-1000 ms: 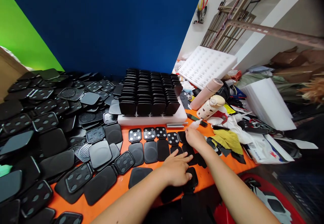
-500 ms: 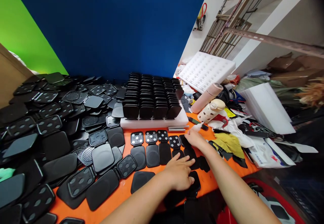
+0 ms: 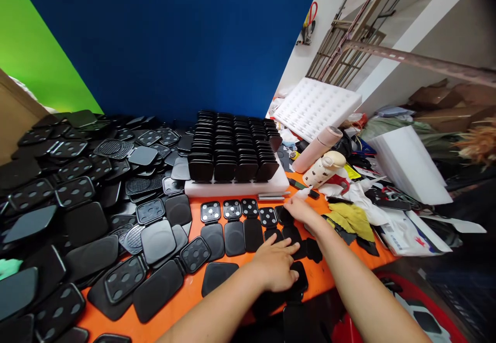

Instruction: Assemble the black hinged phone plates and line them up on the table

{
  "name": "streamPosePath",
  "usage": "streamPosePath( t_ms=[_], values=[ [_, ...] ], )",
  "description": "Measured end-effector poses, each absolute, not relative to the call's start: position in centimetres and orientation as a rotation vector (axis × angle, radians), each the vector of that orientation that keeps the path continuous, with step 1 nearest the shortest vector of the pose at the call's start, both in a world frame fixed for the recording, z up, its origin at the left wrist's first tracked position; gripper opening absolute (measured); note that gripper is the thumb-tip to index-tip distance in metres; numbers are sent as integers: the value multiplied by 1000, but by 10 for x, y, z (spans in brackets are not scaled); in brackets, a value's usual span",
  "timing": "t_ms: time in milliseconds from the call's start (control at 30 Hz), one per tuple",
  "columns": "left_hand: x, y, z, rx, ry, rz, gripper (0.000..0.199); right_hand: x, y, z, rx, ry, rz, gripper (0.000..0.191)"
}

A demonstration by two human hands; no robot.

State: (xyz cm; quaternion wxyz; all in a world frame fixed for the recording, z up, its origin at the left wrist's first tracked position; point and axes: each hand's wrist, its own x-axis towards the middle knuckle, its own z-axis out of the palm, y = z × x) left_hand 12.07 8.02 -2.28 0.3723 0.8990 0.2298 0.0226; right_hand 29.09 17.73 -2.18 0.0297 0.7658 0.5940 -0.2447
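My left hand (image 3: 274, 264) lies flat with fingers spread over black hinged cases at the right of the table. Its fingertips touch the plain half of an opened case (image 3: 291, 235). My right hand (image 3: 300, 209) is closed, its fingers curled down at the dotted half (image 3: 282, 215) of that case; what they hold, if anything, is hidden. A white nozzle-tipped bottle (image 3: 304, 193) shows right behind this hand; I cannot tell whether it is gripped. To the left, a row of opened cases (image 3: 231, 209) shows round grey spots in their upper halves.
Black cases (image 3: 81, 224) pile up across the left side. Upright cases (image 3: 234, 149) fill a white foam block (image 3: 236, 188) at the back. A pink flask (image 3: 318, 149), a cream bottle (image 3: 324, 169) and a yellow cloth (image 3: 349, 219) crowd the right.
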Motion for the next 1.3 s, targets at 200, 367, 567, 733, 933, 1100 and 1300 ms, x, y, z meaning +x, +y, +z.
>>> streamPosePath(
  t_ms=[200, 367, 567, 733, 933, 1100, 1300],
  values=[
    [121, 80, -22, 2303, 601, 46, 38, 294, 176, -26, 2365, 1830, -889, 28],
    [122, 80, -21, 2303, 604, 35, 41, 295, 173, -24, 2420, 1817, -965, 27],
    [123, 79, -24, 2312, 616, 40, 42, 293, 173, -21, 2511, 1827, -1004, 25],
    [123, 79, -28, 2321, 615, 56, 39, 300, 164, -26, 2538, 1842, -1043, 24],
    [123, 80, -26, 2322, 612, 49, 36, 312, 155, -29, 2502, 2033, -1013, 22],
    [123, 79, -24, 2324, 618, 47, 35, 314, 152, -34, 2474, 2133, -1043, 21],
    [123, 79, -21, 2314, 615, 39, 35, 314, 145, -42, 2545, 2121, -1122, 21]
  ],
)
